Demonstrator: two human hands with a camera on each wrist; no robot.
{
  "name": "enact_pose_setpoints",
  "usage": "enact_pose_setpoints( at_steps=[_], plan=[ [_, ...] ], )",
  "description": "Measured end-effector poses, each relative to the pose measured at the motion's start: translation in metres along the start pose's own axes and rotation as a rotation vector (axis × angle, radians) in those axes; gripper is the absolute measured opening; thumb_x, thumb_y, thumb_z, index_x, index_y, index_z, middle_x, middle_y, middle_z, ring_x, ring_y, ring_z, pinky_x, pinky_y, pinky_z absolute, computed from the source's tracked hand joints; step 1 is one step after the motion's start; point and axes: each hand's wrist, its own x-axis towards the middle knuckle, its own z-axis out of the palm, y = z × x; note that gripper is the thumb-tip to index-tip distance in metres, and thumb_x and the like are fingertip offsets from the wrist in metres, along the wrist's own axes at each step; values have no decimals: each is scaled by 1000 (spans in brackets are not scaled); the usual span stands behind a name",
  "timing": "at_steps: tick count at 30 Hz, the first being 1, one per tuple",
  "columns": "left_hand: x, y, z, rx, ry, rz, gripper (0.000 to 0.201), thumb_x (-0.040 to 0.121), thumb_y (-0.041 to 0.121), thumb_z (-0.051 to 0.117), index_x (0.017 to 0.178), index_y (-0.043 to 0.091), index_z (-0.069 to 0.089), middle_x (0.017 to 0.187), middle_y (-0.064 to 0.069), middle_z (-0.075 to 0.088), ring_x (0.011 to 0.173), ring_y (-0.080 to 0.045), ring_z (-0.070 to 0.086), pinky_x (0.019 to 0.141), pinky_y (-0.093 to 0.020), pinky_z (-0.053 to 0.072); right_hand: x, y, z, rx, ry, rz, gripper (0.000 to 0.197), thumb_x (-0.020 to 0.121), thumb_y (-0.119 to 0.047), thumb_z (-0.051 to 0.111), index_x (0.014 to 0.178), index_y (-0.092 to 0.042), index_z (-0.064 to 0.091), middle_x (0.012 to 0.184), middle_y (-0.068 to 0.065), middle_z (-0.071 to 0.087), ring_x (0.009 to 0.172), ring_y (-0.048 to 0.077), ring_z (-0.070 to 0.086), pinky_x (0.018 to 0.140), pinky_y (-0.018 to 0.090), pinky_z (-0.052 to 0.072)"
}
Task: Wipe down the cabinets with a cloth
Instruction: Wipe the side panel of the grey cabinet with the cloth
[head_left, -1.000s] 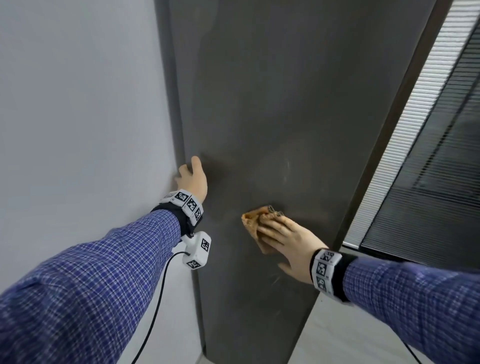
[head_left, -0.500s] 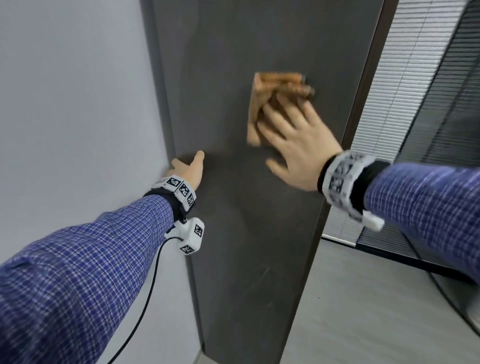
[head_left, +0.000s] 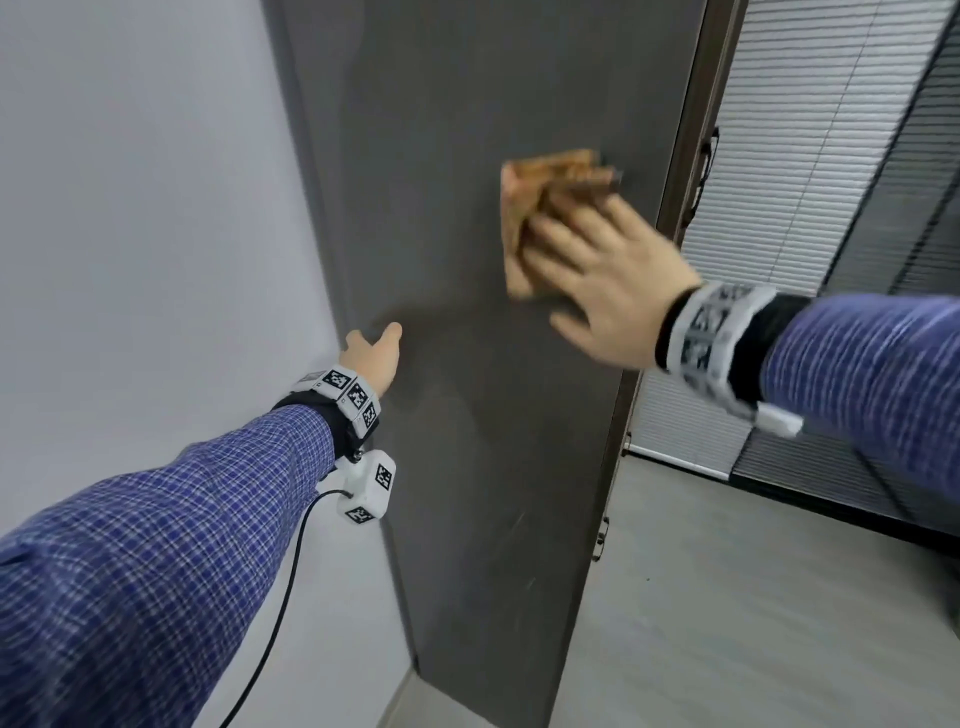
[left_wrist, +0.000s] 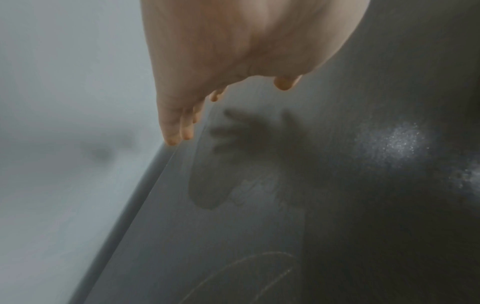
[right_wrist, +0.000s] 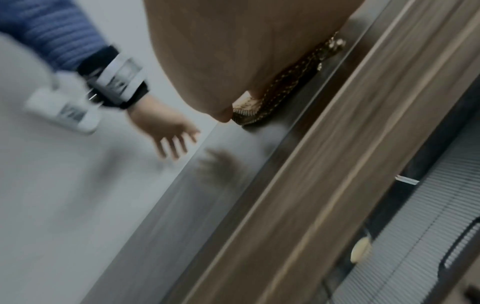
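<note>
A tall dark grey cabinet panel (head_left: 467, 467) stands upright in front of me. My right hand (head_left: 597, 270) lies flat with straight fingers on a folded tan cloth (head_left: 540, 182) and presses it against the upper right of the panel. The right wrist view shows the cloth's patterned edge (right_wrist: 285, 82) under my palm. My left hand (head_left: 371, 353) is open, fingers straight and spread, at the panel's left edge lower down. In the left wrist view my left fingers (left_wrist: 179, 127) hover just off the panel (left_wrist: 259, 226) and cast a shadow on it.
A pale wall (head_left: 145, 234) adjoins the cabinet on the left. A wood-toned frame edge (head_left: 691, 156) runs down the panel's right side, with slatted blinds (head_left: 810, 208) beyond it. Grey floor (head_left: 753, 597) spreads at the lower right. A cable (head_left: 280, 597) hangs from my left wrist.
My right hand swept the cloth from low on the panel up to its upper right part and still presses it there. The left hand stayed at the left edge.
</note>
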Motion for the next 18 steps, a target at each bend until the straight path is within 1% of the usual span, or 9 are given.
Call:
enact_pose_setpoints(
  at_steps=[3, 5, 7, 10, 13, 15, 16, 17, 18],
  plan=[
    [-5, -9, 4, -15, -11, -6, 80, 94, 59, 41, 155, 10, 26, 155, -13, 39, 142, -37, 38, 119, -47, 26, 12, 2, -9, 29, 50, 98, 74, 91, -59, 32, 153, -17, 32, 162, 12, 20, 150, 36, 9, 120, 55, 6],
    [-7, -17, 8, -28, -22, -22, 82, 92, 62, 37, 155, 11, 27, 156, -13, 39, 142, -37, 37, 120, -49, 25, 9, -18, 2, 43, 55, 115, 76, 90, -59, 34, 152, -15, 32, 161, 13, 21, 149, 37, 8, 120, 56, 5],
    [-1, -30, 14, -49, -31, -31, 90, 83, 70, 32, 154, 13, 30, 154, -13, 41, 142, -37, 37, 119, -51, 24, -1, -52, 27, 74, 28, 58, 77, 87, -58, 39, 150, -14, 37, 159, 13, 27, 148, 38, 14, 120, 56, 5],
    [11, -61, 27, -102, -41, -35, 102, 69, 77, 24, 150, 16, 36, 150, -11, 44, 138, -37, 40, 117, -52, 26, -33, -126, 86, 136, -114, -100, 80, 82, -57, 47, 149, -13, 40, 158, 11, 31, 148, 36, 16, 120, 55, 2],
    [13, -106, 43, -121, -77, 11, 85, 86, 72, 24, 148, 16, 38, 149, -10, 45, 136, -36, 41, 117, -50, 26, -80, -200, 144, 107, -363, -206, 84, 86, -58, 43, 155, -12, 25, 163, 9, 19, 150, 33, 6, 118, 53, -13],
    [14, -137, 54, -128, -106, 41, 73, 98, 63, 22, 152, 15, 34, 154, -10, 40, 140, -33, 37, 118, -45, 23, -98, -223, 162, 20, -474, -255, 83, 90, -58, 38, 157, -15, 13, 165, 6, 6, 151, 30, -5, 112, 49, -27],
    [15, -149, 57, -137, -120, 56, 70, 101, 59, 21, 154, 14, 32, 157, -10, 36, 143, -31, 34, 118, -44, 20, -97, -222, 161, -2, -460, -276, 81, 91, -57, 38, 157, -18, 12, 165, 5, 5, 151, 29, -5, 111, 48, -28],
    [15, -156, 58, -147, -135, 70, 68, 103, 57, 20, 155, 15, 29, 159, -9, 33, 146, -29, 30, 119, -43, 17, -88, -216, 155, 1, -426, -279, 79, 90, -56, 39, 157, -19, 18, 165, 4, 9, 151, 29, -1, 114, 49, -23],
    [16, -158, 58, -152, -145, 83, 66, 104, 55, 19, 157, 15, 27, 161, -8, 30, 148, -27, 27, 120, -42, 15, -72, -205, 144, 13, -356, -262, 77, 88, -55, 42, 154, -19, 29, 162, 6, 20, 150, 31, 10, 118, 50, -13]
  ],
)
